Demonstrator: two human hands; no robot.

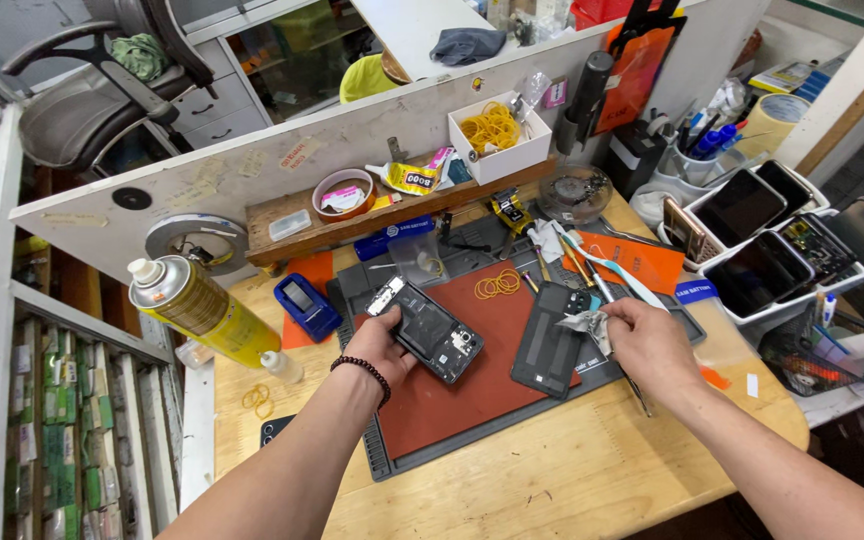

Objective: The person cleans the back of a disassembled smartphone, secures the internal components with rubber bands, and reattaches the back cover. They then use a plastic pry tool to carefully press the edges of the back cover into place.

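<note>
Down at the near edge, two bare forearms reach over the wooden bench (572,470). Left hand (377,350), bead bracelet (362,368) on the wrist, fingers curled around the edge of an opened phone (432,330) lying on the red mat (452,390). Right hand (642,340), fingers pinching a crumpled wipe (582,322) against the dark back cover (550,340) just beside it. Yellow spray can (202,312) lies far left; rubber bands (497,285) sit on the mat's far end.

Part hidden: near edge of opened phone (432,332), under left hand (377,350). Crumpled wipe (585,324) partly covered by right hand (649,345) fingers. Office chair (92,95) cropped at top edge. Shelf packets (57,420) too small to identify.
</note>
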